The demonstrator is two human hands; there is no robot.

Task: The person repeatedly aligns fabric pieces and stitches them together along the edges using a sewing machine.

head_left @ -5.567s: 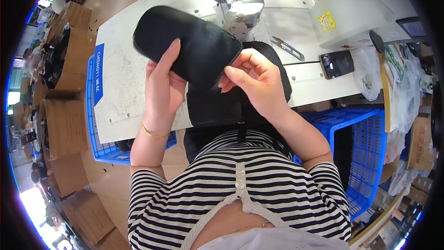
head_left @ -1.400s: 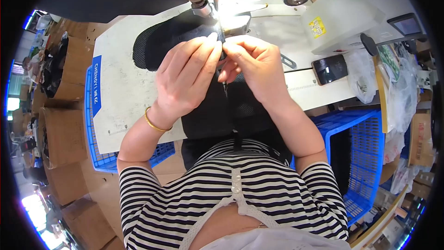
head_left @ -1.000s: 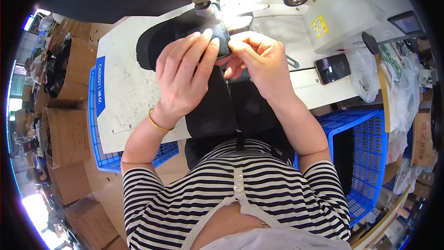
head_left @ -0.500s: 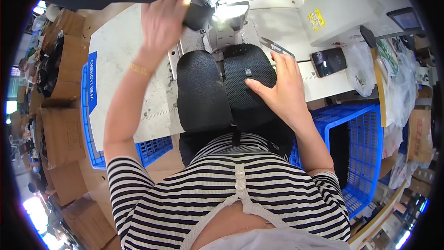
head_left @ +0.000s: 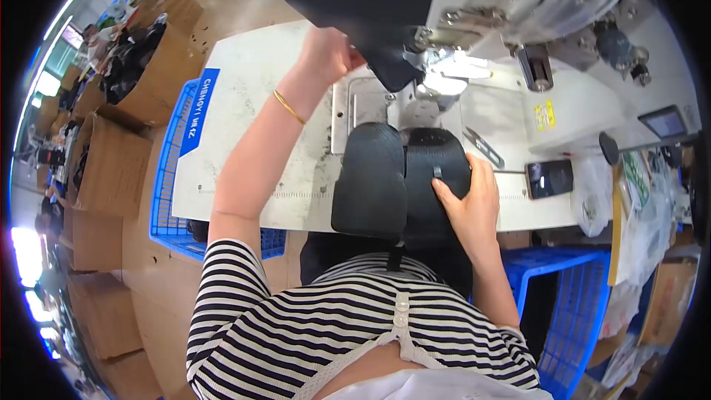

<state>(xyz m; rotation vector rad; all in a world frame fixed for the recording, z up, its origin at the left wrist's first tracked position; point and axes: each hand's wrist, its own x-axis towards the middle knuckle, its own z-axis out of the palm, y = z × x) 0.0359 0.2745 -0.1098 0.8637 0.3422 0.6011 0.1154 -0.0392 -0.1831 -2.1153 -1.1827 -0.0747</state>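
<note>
My left hand (head_left: 329,57) is raised at the left of the sewing machine head (head_left: 444,67), its fingers closed beside a dark piece (head_left: 396,63); part of the fingers is hidden, and what they hold is not clear. Two black fabric pieces lie side by side at the table's near edge: a smooth one (head_left: 370,181) on the left and another (head_left: 426,211) on the right with a small grey tab (head_left: 437,172). My right hand (head_left: 474,204) rests on the right piece's edge, thumb on top near the tab and fingers along its side.
Thread snips (head_left: 485,148) and a black phone (head_left: 549,178) lie on the white table (head_left: 244,133) at the right. Blue crates stand below at left (head_left: 167,200) and right (head_left: 574,318). Cardboard boxes (head_left: 111,167) line the left floor; a plastic bag (head_left: 592,196) hangs at right.
The black piece both hands held under the machine has left them. My left hand moved up beside the machine head; my right hand came down onto the right fabric piece. The view has shifted.
</note>
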